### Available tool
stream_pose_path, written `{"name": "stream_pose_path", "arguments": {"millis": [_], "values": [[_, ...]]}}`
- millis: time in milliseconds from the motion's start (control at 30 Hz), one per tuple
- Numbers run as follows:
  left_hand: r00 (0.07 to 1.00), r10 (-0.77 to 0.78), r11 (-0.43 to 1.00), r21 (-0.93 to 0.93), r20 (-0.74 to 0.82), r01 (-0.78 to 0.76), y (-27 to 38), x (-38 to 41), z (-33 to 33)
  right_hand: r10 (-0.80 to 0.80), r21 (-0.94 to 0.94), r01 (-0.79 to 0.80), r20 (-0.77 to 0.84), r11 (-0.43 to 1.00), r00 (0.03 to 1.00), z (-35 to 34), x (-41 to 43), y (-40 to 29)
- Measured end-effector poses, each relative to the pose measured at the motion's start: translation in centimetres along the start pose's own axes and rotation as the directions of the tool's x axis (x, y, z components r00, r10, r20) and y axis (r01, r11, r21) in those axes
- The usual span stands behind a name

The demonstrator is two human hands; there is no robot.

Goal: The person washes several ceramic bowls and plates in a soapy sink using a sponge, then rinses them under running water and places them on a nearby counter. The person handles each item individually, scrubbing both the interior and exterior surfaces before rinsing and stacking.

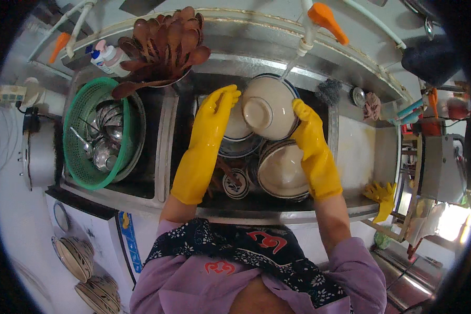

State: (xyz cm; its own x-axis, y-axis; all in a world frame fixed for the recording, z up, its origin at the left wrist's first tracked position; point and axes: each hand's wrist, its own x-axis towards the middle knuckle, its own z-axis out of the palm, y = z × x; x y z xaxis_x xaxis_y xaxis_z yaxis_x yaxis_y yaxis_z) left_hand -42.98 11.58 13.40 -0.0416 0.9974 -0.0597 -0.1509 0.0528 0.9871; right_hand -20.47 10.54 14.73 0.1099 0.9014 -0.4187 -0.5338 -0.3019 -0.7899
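Note:
My right hand [308,125], in a yellow rubber glove, grips the rim of a ceramic bowl [276,100] at its right side. Tilted over, the bowl shows its pale underside and foot ring, and water from the tap [305,46] runs onto its upper edge. My left hand [221,104], gloved the same way, is just left of the bowl with its fingers stretched out and nothing seen in them. Below, in the sink, are another pale bowl [236,127], stacked bowls [282,172] and a small patterned dish [235,184].
At left, a green plastic basket [71,157] holds metal ladles and bowls. Behind it are wooden spoons [172,39] in a container and pump bottles [112,59]. A steel-wool scourer [329,92] lies right of the bowl; a spare yellow glove [382,198] hangs over the right edge.

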Motion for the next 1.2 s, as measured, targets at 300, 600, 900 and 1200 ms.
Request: {"name": "stream_pose_path", "arguments": {"millis": [300, 600, 900, 1200], "values": [[0.997, 0.01, 0.999, -0.05, -0.075, -0.014, 0.9, -1.2, 1.2, 0.03, -0.051, -0.028, 0.047, 0.998, 0.998, 3.7, 5.6, -1.9], [0.818, -0.414, 0.292, -0.793, 0.399, 0.535, -1.4, -0.6, 2.3, 0.22, -0.528, 0.767, 0.752, -0.365, 0.622, 7.9, -0.9, -1.2], [0.854, -0.435, 0.425, -0.771, 0.286, 0.474, -3.6, -3.5, 4.8, -0.247, -0.551, 0.631, 0.826, -0.546, 0.507, 3.3, 1.6, 1.6], [0.975, -0.192, 0.964, 0.164, -0.116, 0.209, 0.5, 0.0, 5.0, 0.037, -0.414, 0.594, 0.8, -0.69, 0.599, 1.3, 0.4, -2.1]]}}
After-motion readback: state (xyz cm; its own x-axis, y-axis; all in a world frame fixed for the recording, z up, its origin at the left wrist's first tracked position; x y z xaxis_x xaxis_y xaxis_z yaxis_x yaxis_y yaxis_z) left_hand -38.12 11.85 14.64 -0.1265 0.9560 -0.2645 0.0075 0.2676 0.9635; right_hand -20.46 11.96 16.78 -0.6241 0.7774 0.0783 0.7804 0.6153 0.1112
